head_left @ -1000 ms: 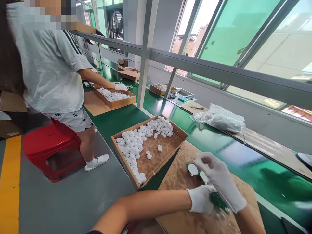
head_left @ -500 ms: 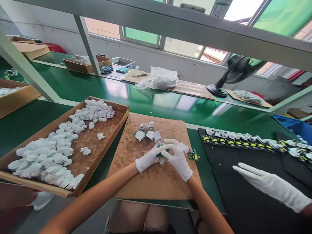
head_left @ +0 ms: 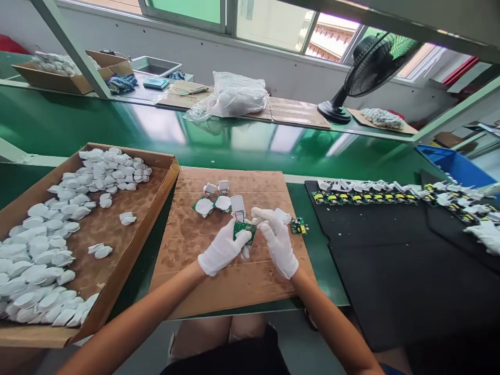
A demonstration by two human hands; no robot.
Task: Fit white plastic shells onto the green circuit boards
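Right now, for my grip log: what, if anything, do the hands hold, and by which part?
The left hand holds a green board by its lower part, thumb over its face; whether the right hand holds anything can't be told.

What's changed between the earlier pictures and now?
The view has swung right since the first picture. Since the second, the right hand has shifted slightly right, uncovering more of the green board; whether its fingertips touch it is unclear. The co-worker's hand has moved right and farther out. Unchanged: the left hand grips the green board, and two disc-topped boards lie on the cardboard sheet.
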